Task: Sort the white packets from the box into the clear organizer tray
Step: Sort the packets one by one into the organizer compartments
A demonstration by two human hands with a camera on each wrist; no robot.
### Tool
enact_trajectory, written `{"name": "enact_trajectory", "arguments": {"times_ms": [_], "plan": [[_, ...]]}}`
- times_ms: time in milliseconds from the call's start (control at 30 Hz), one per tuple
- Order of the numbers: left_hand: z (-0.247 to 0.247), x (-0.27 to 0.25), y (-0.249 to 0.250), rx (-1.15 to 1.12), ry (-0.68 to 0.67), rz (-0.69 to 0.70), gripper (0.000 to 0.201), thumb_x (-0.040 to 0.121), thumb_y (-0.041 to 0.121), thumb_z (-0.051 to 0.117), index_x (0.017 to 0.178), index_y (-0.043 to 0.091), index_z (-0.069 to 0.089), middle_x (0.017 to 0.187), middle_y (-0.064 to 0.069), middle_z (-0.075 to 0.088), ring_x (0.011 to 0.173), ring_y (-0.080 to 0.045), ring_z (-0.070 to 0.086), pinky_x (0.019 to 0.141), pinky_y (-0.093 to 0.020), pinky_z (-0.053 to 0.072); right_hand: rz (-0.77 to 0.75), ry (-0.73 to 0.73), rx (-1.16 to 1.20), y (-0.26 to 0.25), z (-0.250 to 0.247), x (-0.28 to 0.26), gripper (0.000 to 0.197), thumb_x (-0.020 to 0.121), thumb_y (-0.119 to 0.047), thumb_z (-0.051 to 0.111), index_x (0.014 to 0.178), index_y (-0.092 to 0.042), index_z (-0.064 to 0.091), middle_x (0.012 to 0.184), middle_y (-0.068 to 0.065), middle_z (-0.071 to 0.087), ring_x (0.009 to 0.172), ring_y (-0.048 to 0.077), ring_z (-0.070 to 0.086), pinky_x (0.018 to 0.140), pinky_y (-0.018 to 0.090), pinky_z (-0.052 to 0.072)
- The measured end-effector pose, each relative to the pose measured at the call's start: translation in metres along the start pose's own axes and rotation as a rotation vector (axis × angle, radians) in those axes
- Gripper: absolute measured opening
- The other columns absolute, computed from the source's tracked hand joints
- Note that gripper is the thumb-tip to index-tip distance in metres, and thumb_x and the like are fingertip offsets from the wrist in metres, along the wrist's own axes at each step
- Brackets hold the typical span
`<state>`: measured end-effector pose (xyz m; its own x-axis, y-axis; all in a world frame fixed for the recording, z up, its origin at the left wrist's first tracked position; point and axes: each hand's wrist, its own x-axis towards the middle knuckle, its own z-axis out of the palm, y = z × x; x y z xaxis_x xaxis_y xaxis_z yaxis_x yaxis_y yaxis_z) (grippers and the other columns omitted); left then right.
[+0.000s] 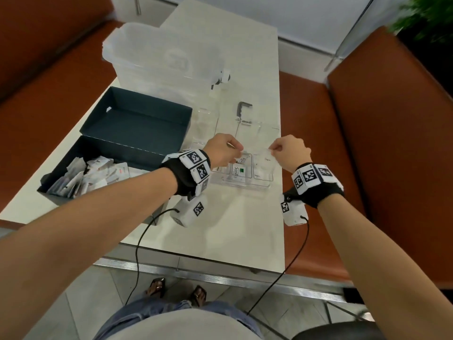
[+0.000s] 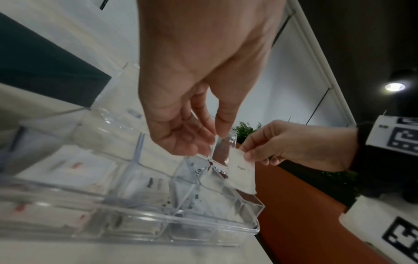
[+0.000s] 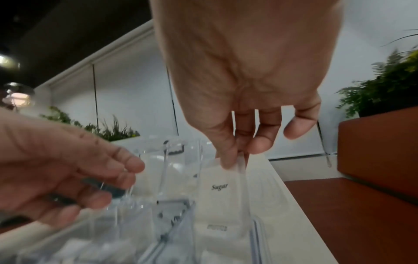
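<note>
Both hands hang over the near right end of the clear organizer tray [image 1: 263, 186], which sits on the white table [image 1: 220, 236]. From the right hand [image 1: 290, 152], thumb and forefinger pinched on its top edge, a white sugar packet [image 3: 222, 189] hangs above the tray's rightmost compartment, its lower end already between the clear walls. To its left, the left hand [image 1: 221, 150] has its fingers curled down at the middle compartments; a thin white edge shows at its fingertips [image 2: 222, 128], but whether they pinch a packet or only touch the divider cannot be told.

Sorting looks partly done. At least 3 near compartments hold packets: a Stevia packet [image 1: 239, 171] in the middle, red-printed ones further left, plain white ones at the right. Plenty is left (the heap looks barely dented): a loose pile of packets [image 1: 83, 177] fills the near half of the dark box [image 1: 137, 119] at the table's left, whose far half, likely its lid, lies open.

Only the head view shows the box, the pile and a frosted plastic bin [image 1: 157, 57] at the far end. Printed "Sugar" is legible only from the right wrist. Red print in the left compartments shows best from the left wrist.
</note>
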<state>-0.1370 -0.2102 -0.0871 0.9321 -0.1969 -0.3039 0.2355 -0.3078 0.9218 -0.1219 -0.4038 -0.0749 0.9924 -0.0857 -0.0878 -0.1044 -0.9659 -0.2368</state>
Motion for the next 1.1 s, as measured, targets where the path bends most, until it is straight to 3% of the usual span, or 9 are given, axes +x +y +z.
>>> {"name": "enact_trajectory", "arguments": {"times_ms": [100,300,533,667,733,867,967,1100], "plan": [[-0.006,0.001,-0.004,0.004,-0.001,-0.017,0.008,0.091,0.008,0.061,0.097,0.012,0.062,0.095,-0.003,0.065,0.076,-0.014,0.065,0.068,-0.027,0.052,0.001,-0.092,-0.131,-0.005,0.012,0.002,0.026,0.093,-0.012,0.049,0.101,-0.023,0.070,0.099,-0.001,0.068,0.087,0.023,0.053,0.103,0.046,0.023],[-0.011,-0.002,-0.009,0.006,0.006,-0.026,0.005,0.092,0.010,0.061,0.092,0.015,0.063,0.092,0.000,0.064,0.071,-0.010,0.065,0.062,-0.023,0.052,-0.060,-0.142,-0.225,-0.004,0.036,0.002,0.030,0.093,-0.009,0.046,0.095,-0.028,0.069,0.096,-0.004,0.070,0.087,0.021,0.053,0.100,0.046,0.020],[-0.015,-0.008,-0.006,-0.023,0.008,-0.046,0.008,0.092,0.007,0.061,0.099,0.011,0.064,0.091,-0.001,0.064,0.070,-0.011,0.064,0.063,-0.024,0.052,-0.152,-0.056,-0.309,0.003,0.045,-0.002,0.024,0.093,-0.015,0.055,0.106,-0.030,0.069,0.102,-0.007,0.071,0.099,0.021,0.056,0.095,0.045,0.022],[-0.017,-0.010,-0.002,-0.045,0.007,-0.058,0.012,0.092,0.007,0.061,0.103,0.010,0.065,0.097,-0.004,0.065,0.073,-0.012,0.064,0.067,-0.025,0.053,-0.178,0.024,-0.372,0.004,0.046,-0.004,0.018,0.089,-0.017,0.061,0.097,-0.031,0.069,0.091,-0.008,0.069,0.095,0.020,0.046,0.083,0.041,0.017],[-0.017,-0.011,0.000,-0.055,0.006,-0.063,0.014,0.093,0.006,0.060,0.105,0.010,0.065,0.098,-0.004,0.065,0.073,-0.012,0.064,0.067,-0.024,0.052,-0.173,-0.066,-0.449,0.003,0.047,-0.006,0.012,0.086,-0.024,0.067,0.095,-0.032,0.068,0.088,-0.009,0.068,0.095,0.019,0.042,0.086,0.043,0.017],[-0.017,-0.013,0.001,-0.063,-0.001,-0.071,0.015,0.093,0.006,0.059,0.107,0.009,0.065,0.100,-0.004,0.066,0.075,-0.012,0.064,0.067,-0.023,0.052,-0.167,-0.157,-0.493,0.001,0.050,-0.005,0.017,0.086,-0.016,0.065,0.092,-0.032,0.067,0.092,-0.010,0.067,0.098,0.020,0.047,0.098,0.049,0.020],[-0.018,-0.014,0.001,-0.072,-0.007,-0.072,0.015,0.093,0.006,0.060,0.107,0.010,0.065,0.099,-0.003,0.066,0.074,-0.012,0.064,0.066,-0.023,0.053,-0.161,-0.187,-0.508,0.000,0.051,-0.001,0.015,0.086,-0.018,0.064,0.090,-0.032,0.065,0.090,-0.010,0.066,0.087,0.018,0.042,0.098,0.050,0.020],[-0.021,-0.015,0.003,-0.091,-0.010,-0.070,0.013,0.093,0.006,0.059,0.103,0.012,0.065,0.095,-0.002,0.067,0.072,-0.011,0.064,0.064,-0.022,0.052,-0.136,-0.238,-0.476,-0.002,0.048,0.000,0.017,0.085,-0.016,0.063,0.083,-0.033,0.060,0.094,-0.011,0.067,0.087,0.018,0.042,0.098,0.051,0.018]]}}
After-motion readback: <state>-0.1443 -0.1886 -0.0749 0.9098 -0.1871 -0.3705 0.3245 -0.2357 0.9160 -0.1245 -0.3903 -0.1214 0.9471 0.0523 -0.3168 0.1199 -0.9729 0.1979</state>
